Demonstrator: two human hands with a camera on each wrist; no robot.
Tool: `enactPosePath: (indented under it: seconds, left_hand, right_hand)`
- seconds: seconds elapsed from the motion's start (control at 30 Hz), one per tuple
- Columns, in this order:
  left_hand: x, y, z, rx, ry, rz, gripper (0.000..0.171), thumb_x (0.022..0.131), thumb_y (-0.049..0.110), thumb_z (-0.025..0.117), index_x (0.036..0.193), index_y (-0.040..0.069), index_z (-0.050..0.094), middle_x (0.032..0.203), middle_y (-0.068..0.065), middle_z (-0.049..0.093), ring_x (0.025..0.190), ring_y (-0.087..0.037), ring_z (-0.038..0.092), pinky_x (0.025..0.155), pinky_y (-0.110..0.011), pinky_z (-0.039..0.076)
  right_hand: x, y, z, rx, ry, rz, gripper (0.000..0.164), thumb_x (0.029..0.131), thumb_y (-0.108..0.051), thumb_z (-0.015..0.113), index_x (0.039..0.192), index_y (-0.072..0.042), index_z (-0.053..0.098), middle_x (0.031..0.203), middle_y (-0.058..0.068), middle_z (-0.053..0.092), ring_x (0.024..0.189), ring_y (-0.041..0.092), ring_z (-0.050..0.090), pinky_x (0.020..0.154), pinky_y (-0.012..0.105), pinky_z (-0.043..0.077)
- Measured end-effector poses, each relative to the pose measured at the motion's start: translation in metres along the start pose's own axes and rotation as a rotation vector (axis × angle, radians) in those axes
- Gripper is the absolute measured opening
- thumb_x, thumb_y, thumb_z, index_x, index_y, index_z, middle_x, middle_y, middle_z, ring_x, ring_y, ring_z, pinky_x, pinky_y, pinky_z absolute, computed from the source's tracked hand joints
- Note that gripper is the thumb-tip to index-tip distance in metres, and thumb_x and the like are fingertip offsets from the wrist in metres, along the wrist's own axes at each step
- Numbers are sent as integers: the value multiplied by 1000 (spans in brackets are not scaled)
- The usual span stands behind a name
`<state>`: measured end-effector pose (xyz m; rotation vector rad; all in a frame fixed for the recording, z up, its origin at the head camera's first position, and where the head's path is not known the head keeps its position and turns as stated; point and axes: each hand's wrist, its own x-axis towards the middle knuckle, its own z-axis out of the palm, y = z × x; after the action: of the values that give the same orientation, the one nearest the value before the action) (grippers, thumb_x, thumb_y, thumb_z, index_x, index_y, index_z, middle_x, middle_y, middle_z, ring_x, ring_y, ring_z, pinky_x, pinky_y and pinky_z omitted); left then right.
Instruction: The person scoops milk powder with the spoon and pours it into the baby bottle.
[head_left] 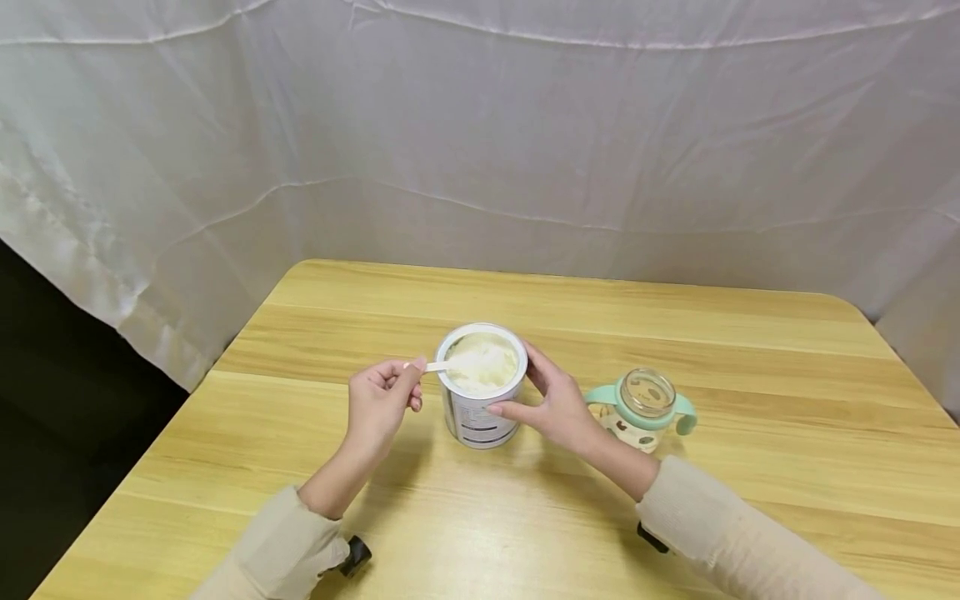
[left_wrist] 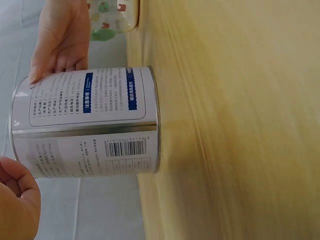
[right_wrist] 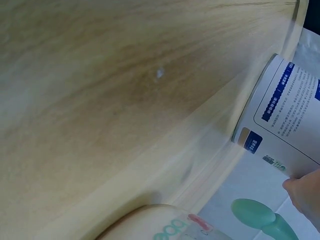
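An open can of pale powder (head_left: 483, 362) stands upright on the table, its printed label and barcode facing the left wrist view. My left hand (head_left: 384, 398) pinches the white handle of a scoop (head_left: 437, 367) at the can's left rim; the scoop's far end is in or on the powder. On the can's right side, my right hand (head_left: 558, 406) grips the wall, thumb in front and fingers behind. Right of that hand stands a clear baby bottle (head_left: 647, 400) with mint-green handles and no lid on top.
The wooden table (head_left: 750, 367) has rounded far corners and meets a pale hanging curtain (head_left: 480, 150) at the back. A dark gap (head_left: 67, 358) lies beyond the table's left edge. Black wrist-camera parts (head_left: 355, 557) show under the sleeves.
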<state>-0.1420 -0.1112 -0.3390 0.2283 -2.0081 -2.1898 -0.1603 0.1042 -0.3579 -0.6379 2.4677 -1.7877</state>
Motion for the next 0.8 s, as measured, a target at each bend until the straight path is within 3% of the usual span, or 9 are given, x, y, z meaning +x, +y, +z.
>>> enactPosePath:
  seconds: [0.1,0.33,0.8]
  left_hand:
    - [0,-1,1,-7,9,-13,17,87,4,60,70,1,59,51,3,54,43,-4,47,44,-14,46]
    - [0,5,2,-50,46,-112,22,88,7,60,66,7,59,50,5,52,43,-3,46,45,-14,45]
    - [2,14,-1,-218,7,-339,28,91,7,54,63,12,59,54,7,50,46,-1,43,46,-12,42]
  right_hand:
    - [0,0,0,1,1,-3,87,71,-9,79,143,-4,30,144,15,39,136,27,34,111,35,30]
    - [0,0,0,1,0,-11,87,71,-9,79,143,-3,31,144,16,40,135,27,35,111,35,30]
    - [1,1,0,-28,-2,-5,88,71,-12,80,143,-4,30,145,15,38,136,26,34,112,35,30]
